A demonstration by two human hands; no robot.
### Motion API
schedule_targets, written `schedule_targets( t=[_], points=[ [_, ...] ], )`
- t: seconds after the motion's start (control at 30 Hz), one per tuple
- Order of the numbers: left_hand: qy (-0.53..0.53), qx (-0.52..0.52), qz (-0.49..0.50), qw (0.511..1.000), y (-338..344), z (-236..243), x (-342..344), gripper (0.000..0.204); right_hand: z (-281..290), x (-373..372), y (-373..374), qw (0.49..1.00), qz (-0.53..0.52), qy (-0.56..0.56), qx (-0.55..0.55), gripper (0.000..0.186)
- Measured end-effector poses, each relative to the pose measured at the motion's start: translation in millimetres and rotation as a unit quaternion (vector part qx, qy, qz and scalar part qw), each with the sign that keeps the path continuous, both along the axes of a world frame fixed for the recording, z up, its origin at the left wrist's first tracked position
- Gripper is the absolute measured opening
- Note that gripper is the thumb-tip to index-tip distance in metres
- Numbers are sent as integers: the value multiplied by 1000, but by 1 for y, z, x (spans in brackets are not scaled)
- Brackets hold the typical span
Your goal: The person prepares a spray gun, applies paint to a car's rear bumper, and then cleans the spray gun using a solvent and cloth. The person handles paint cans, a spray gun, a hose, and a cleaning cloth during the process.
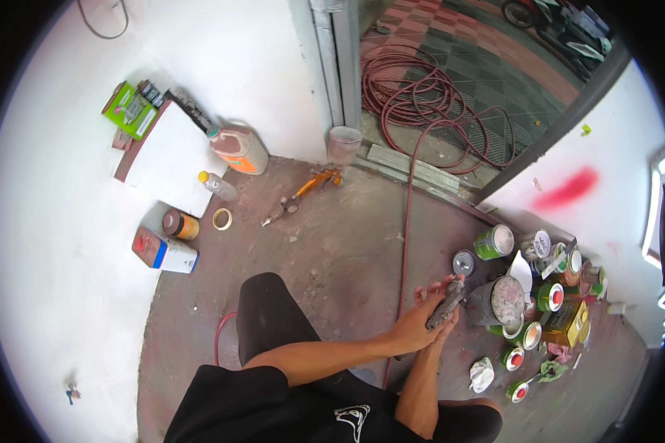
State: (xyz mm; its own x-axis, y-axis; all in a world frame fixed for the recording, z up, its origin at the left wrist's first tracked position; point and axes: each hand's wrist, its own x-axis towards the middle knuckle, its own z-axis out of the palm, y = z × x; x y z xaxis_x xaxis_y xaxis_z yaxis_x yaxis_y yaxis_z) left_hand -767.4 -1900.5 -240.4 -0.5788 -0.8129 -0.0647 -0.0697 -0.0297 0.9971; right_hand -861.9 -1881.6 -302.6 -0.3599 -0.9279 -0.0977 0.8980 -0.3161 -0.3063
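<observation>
Hands (414,332): wide, or closed on something?

Closed. Left hand (412,330) and right hand (445,337) hold a grey, stained tool (445,306) between them, above the floor (332,255), near a grey bucket (484,304).

How far along is the work?

Apparently under way: the tool is up in the grip, not yet laid down. I cannot tell what is finished on it. An orange-and-grey tool (316,181) lies well apart, unheld
</observation>
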Motion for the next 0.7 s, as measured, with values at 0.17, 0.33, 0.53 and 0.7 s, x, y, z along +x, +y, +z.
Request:
schedule_targets(
  t=[0.17, 0.33, 0.53, 0.7],
  points=[
    [18, 49, -74, 996, -2, -16, 15, 48, -24, 4, 21, 998, -7, -8, 56, 56],
    [19, 98, -114, 988, 5, -40, 29, 40, -48, 12, 46, 996, -27, -18, 79, 54],
    [3, 88, -102, 991, 15, -48, 32, 34, -44, 24, 58, 990, -65, -18, 124, 54],
    [-7, 83, -123, 989, 16, -44, 30, 34, -52, 27, 73, 983, -123, -73, 117, 53]
  ],
)
